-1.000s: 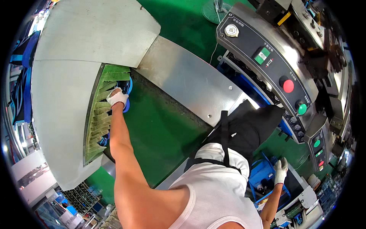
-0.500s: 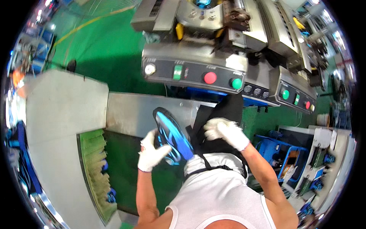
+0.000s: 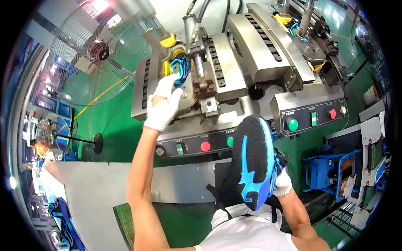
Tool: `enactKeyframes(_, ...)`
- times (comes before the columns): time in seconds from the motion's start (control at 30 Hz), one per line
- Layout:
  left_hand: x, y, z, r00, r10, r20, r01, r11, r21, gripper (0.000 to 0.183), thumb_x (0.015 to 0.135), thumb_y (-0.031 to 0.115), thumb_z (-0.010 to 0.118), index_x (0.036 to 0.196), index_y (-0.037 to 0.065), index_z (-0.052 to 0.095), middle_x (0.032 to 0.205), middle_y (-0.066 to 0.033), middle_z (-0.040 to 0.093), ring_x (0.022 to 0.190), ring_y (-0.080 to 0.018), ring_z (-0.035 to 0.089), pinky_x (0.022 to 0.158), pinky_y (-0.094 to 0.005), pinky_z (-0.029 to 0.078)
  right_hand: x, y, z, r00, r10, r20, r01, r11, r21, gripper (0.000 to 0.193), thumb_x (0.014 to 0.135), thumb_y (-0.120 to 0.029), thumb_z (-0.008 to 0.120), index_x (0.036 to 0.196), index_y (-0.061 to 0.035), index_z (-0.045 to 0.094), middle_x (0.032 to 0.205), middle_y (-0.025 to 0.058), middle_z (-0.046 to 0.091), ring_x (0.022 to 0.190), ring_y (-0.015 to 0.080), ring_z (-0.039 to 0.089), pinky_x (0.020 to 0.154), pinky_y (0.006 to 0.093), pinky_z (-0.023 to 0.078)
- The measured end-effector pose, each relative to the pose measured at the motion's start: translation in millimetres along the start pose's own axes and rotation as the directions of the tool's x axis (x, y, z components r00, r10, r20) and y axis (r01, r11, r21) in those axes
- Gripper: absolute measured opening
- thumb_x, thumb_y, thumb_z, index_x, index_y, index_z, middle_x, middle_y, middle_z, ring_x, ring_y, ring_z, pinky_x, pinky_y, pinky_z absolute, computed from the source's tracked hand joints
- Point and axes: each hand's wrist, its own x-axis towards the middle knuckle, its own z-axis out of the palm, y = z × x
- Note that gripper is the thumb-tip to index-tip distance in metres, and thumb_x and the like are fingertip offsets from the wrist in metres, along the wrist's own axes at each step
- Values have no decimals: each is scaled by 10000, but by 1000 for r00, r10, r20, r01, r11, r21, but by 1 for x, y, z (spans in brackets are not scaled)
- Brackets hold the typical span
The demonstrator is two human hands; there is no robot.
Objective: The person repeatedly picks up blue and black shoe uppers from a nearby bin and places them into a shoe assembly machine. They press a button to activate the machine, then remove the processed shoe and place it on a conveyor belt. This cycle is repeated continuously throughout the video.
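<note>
My right hand (image 3: 283, 184), in a white glove, grips a sports shoe (image 3: 254, 163) from its right side. The shoe is raised above my lap, its black and bright blue sole turned toward me. My left hand (image 3: 162, 102), also gloved, reaches out to the left machine (image 3: 144, 90). Its fingers are extended and the thumb stands apart, at the near end of another blue and black shoe (image 3: 181, 69) seated in that machine. Whether the fingertips touch that shoe is hard to tell.
Below the machine runs a control panel (image 3: 192, 143) with coloured buttons. A second machine (image 3: 307, 106) stands to the right. A large fan (image 3: 98, 50) is at the far left, a grey table (image 3: 96, 184) at the near left, and a blue cart (image 3: 331, 171) on the right.
The shoe by my left hand at my lap is now in my right hand, sole toward me. My left hand has moved forward to the machine. The view has shifted toward the machines.
</note>
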Motion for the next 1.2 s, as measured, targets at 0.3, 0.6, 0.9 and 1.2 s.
enactKeyframes(0.3, 131, -91, 121, 813, -580, -39, 565, 772, 292, 956, 856, 509, 770, 1576, 10, 384, 1489, -294, 552, 1346, -443, 573, 1121, -481, 467, -57, -26, -12, 926, -11, -378, -20, 997, -79, 1434, 691, -273, 976, 1711, -146, -24, 1657, 169, 380, 1466, 372, 483, 1195, 535, 456)
enactKeyframes(0.6, 133, -115, 10, 884, -454, -113, 468, 866, 177, 759, 842, 504, 777, 1407, 43, 568, 1346, -245, 665, 1257, -398, 646, 1068, -462, 500, -59, 0, -19, 785, -51, -617, -37, 991, -129, 495, 769, -8, 741, 1218, -37, 536, 1003, 54, 631, 797, 166, 608, 679, 353, 512)
enactKeyframes(0.9, -175, 12, -112, 797, -464, -387, 485, 873, -49, 527, 862, 62, 779, 1341, -24, 577, 1270, -187, 654, 1160, -301, 649, 1046, -383, 500, 71, -7, 41, 905, -143, -401, -83, 865, -495, 380, 890, -116, 766, 1252, -86, 651, 977, 74, 740, 783, 169, 727, 624, 322, 590)
enactKeyframes(1.2, -453, 4, -32, 522, -833, -183, 852, 501, 151, 483, 806, 211, 796, 1222, 71, 593, 1132, -182, 639, 1057, -418, 642, 910, -529, 485, 410, 24, 177, 987, 59, -150, -147, 720, -678, 191, 904, -135, 795, 1047, -90, 677, 959, 63, 716, 847, 205, 706, 686, 381, 607)
